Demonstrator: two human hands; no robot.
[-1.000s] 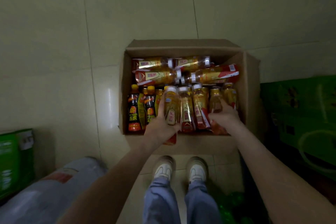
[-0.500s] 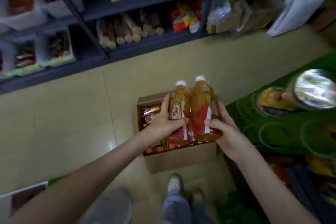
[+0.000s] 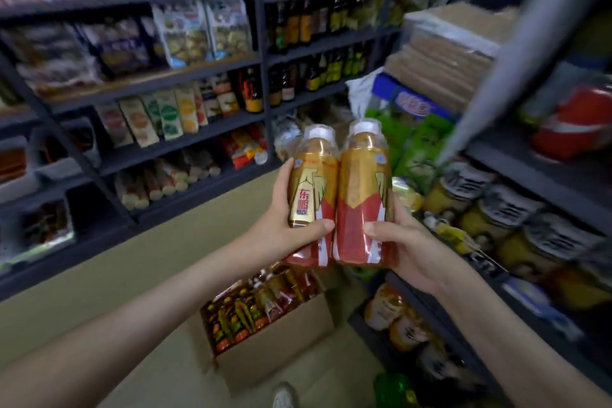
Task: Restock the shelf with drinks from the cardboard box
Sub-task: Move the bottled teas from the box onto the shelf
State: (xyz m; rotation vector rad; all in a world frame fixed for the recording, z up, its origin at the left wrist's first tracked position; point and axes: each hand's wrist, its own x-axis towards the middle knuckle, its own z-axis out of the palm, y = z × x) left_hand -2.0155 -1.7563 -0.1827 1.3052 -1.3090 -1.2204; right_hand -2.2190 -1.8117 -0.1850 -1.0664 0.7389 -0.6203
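Dark shelves (image 3: 185, 145) span nine to three o'clock, one cardboard box (image 3: 275, 351) of drinks sits at six, and at centre two upright bottles touch, left hand (image 3: 281, 235) gripping the left bottle (image 3: 309, 189), right hand (image 3: 407, 248) the right bottle (image 3: 362, 195).

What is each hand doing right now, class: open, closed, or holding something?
Left hand: holding the left gold-and-red drink bottle.
Right hand: holding the right gold-and-red drink bottle.
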